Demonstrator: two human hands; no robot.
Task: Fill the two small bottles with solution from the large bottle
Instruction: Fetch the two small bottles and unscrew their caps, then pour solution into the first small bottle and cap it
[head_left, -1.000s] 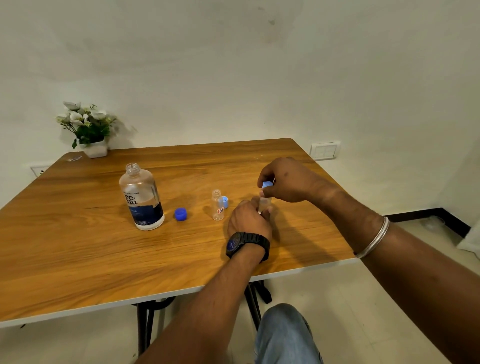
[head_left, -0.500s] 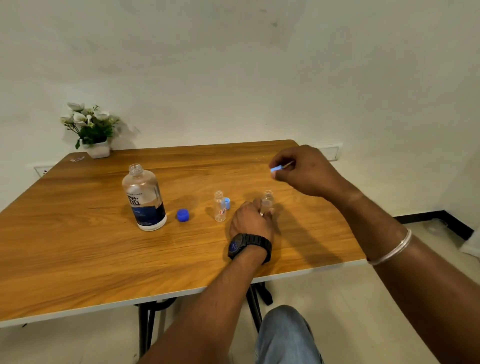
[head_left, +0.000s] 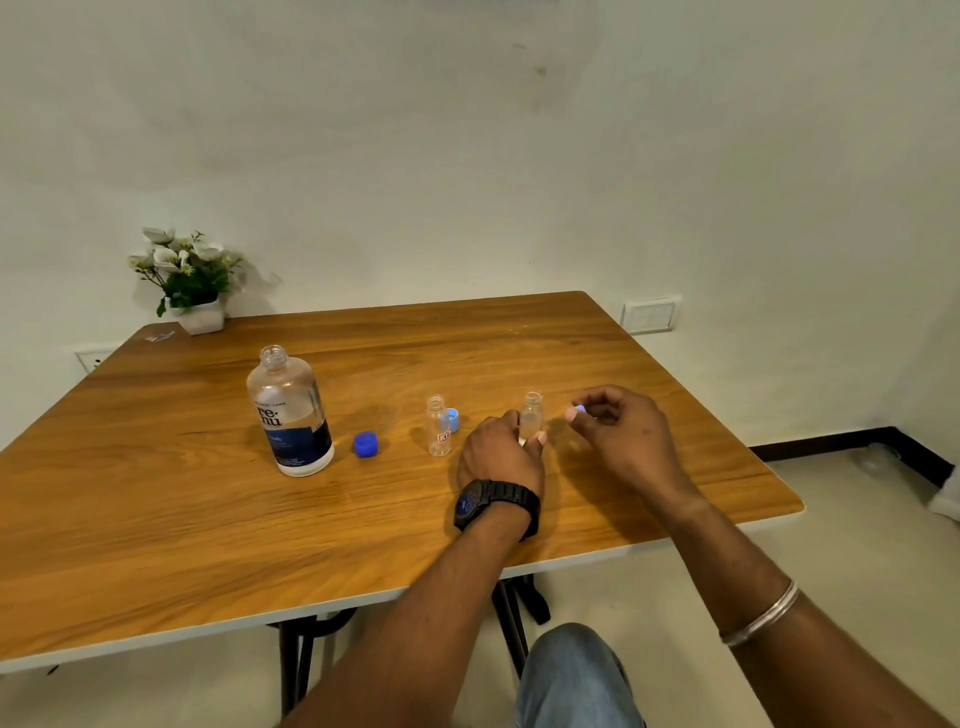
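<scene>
Two small bottles (head_left: 438, 425) stand uncapped beside large bottle (head_left: 289, 413); one (head_left: 530, 417) is gripped by left hand (head_left: 501, 457), cap (head_left: 580, 411) pinched by right hand (head_left: 621, 439); tipping is risked on release.

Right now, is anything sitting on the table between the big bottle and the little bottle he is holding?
Yes. Between the large bottle and the small bottle that the left hand grips stand a dark blue cap, the other small bottle and a light blue cap just behind it.
</scene>
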